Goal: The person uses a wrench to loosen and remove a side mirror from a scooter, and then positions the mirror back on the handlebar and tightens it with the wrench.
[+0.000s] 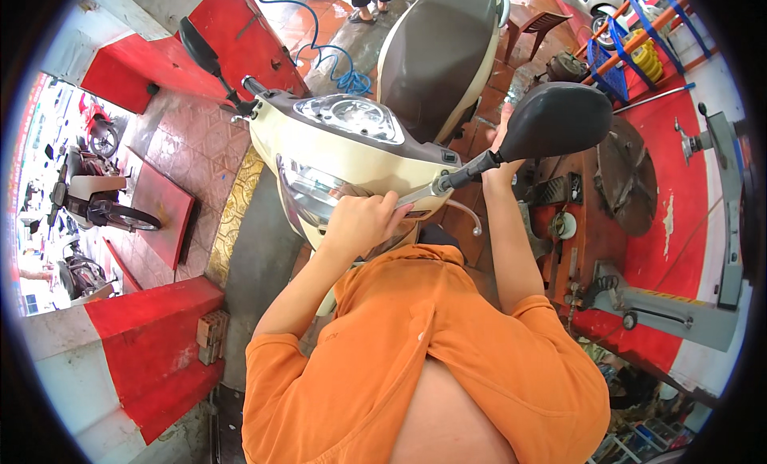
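Observation:
A cream and grey scooter [363, 156] stands in front of me, its front and headlight facing my body. My left hand [363, 224] is closed round a slim silver wrench [415, 195], whose far end meets the base of the mirror stem [471, 170]. On that stem sits a black rear-view mirror [557, 122], tilted outward at the right. My right hand [505, 144] grips the mirror at its inner edge; part of the hand is hidden behind it. The other mirror [200, 48] stands at the far left of the handlebar.
A blue coiled hose [351, 82] lies beyond the scooter, near another person's feet [363, 16]. On the right are a red tyre-changing machine [611, 240] and a brown plastic chair [539, 24]. A red and white low wall [156, 348] stands at the left; parked motorbikes [100, 196] are outside.

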Demonstrator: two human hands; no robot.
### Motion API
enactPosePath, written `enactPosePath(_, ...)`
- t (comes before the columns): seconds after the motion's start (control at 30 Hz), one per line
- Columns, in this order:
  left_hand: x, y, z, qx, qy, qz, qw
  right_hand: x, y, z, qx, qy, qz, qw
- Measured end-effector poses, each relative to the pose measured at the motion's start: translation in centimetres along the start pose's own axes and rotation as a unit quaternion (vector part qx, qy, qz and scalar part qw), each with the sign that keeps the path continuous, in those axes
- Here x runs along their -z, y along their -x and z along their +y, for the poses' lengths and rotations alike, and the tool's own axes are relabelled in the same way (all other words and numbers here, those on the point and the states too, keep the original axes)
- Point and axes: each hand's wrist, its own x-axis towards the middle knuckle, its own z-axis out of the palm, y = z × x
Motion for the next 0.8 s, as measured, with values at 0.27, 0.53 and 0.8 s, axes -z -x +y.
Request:
enactPosePath(0.27, 0.2, -0.2, 0.0, -0.013, -0.003, -0.003, 1.0, -0.9, -3.2, -2.1, -0.273, 0.015, -0.233, 0.933)
enactPosePath(0.53, -0.2, -0.4, 0.2, -0.015, -0.012, 0.002, 1.0, -6.3, -2.5, -1.5, -0.331, 0.112, -0.427, 0.834)
enactPosePath(0.8, 0.2, -0.4, 0.3, -0.012, -0.025, -0.024, 0.999, -6.9, -2.0, -1.3, -0.343, 0.11, -0.468, 0.807)
